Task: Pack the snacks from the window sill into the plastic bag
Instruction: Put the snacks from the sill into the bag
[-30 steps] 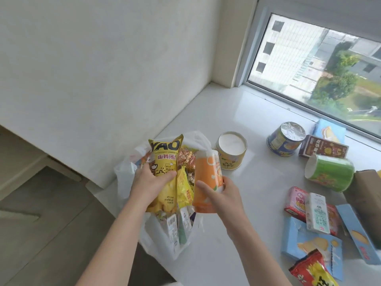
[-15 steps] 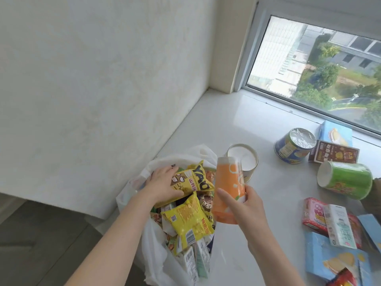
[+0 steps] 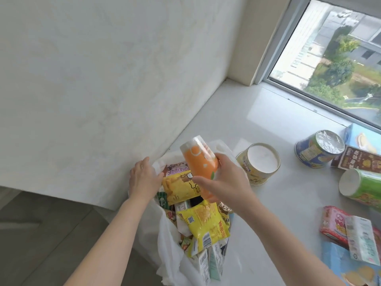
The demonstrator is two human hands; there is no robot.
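My hands at the white plastic bag point(image 3: 169, 240), left hand point(image 3: 144, 178) pinching its rim open, right hand point(image 3: 224, 182) gripping mid-body a tilted orange paper snack cup point(image 3: 198, 162) above the packets — light, I judge, stiff but crushable.

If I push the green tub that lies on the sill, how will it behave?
The green tub lies on its side, so it would probably roll across the sill. Its wall looks like stiff cardboard, likely light. It may bump the pink packet nearby.
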